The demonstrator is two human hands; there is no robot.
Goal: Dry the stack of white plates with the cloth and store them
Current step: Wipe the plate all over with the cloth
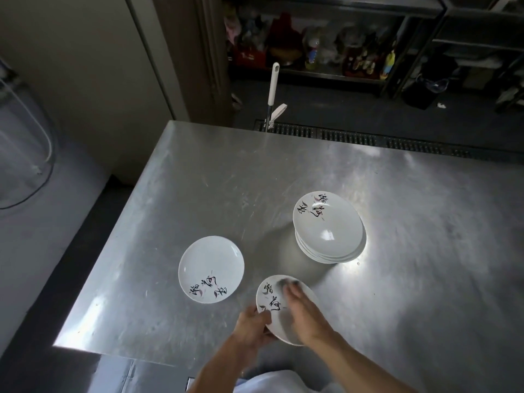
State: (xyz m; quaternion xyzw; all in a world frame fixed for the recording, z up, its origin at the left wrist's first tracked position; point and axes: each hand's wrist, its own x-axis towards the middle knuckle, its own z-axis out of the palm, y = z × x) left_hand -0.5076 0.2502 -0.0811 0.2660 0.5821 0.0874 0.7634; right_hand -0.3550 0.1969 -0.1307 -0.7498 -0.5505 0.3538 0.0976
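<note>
My left hand grips the near-left rim of a white plate with black brush lettering, holding it tilted just above the table. My right hand lies across the plate's face, its straight fingers blurred by motion. A small grey smudge, possibly the cloth, shows at the fingertips. A stack of several matching white plates stands on the table to the far right of my hands. One single plate lies flat to the left.
The steel table spreads wide to the right and back; its left corner edge is close to my left arm. A white-handled tool leans behind the far edge. Dark shelves with bottles stand beyond a floor drain grate.
</note>
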